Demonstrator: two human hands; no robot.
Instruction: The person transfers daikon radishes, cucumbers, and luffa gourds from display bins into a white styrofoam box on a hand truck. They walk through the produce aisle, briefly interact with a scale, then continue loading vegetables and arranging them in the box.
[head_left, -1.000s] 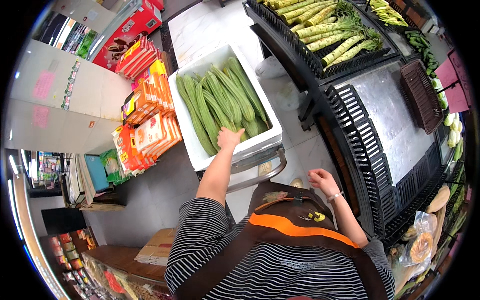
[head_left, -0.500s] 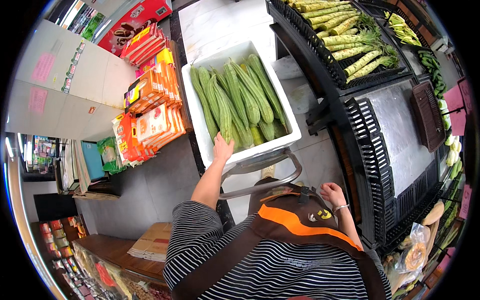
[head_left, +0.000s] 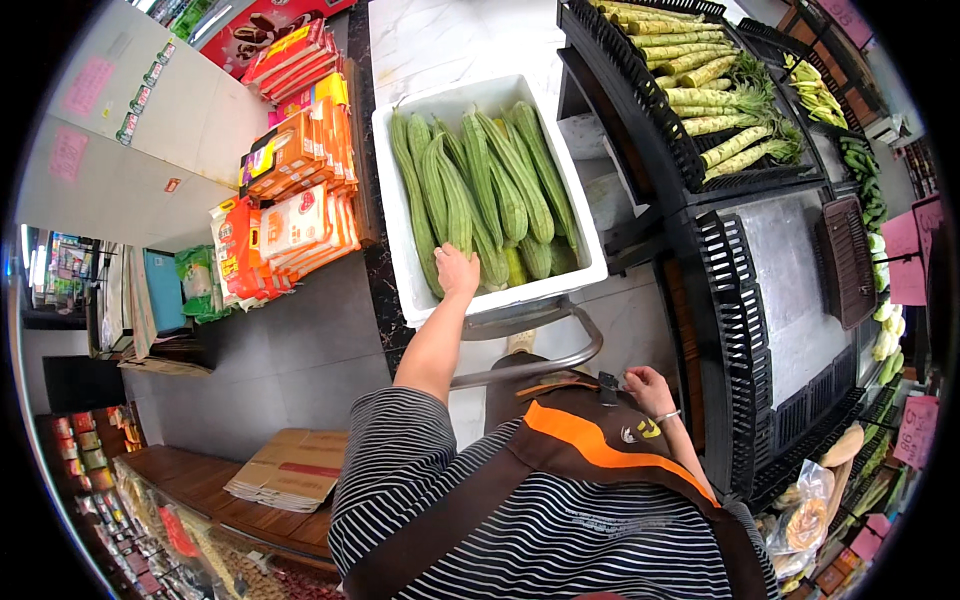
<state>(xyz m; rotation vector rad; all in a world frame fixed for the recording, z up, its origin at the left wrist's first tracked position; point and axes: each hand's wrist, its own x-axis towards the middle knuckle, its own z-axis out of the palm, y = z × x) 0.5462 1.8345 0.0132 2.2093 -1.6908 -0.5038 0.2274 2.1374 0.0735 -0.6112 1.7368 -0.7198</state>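
Left hand clasps a long green gourd in white crate; best lifted level. Right hand: grip indiscernible.

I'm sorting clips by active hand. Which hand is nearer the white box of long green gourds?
Left. The left hand reaches into the white box, resting on the gourds. The right hand is back near the person's apron, outside the box.

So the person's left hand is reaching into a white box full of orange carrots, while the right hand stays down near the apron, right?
Not quite. The head view shows the white box is full of long green ridged gourds, not orange carrots. The rest holds: the left hand reaches into the box, resting on the gourds, and the right hand is down near the apron.
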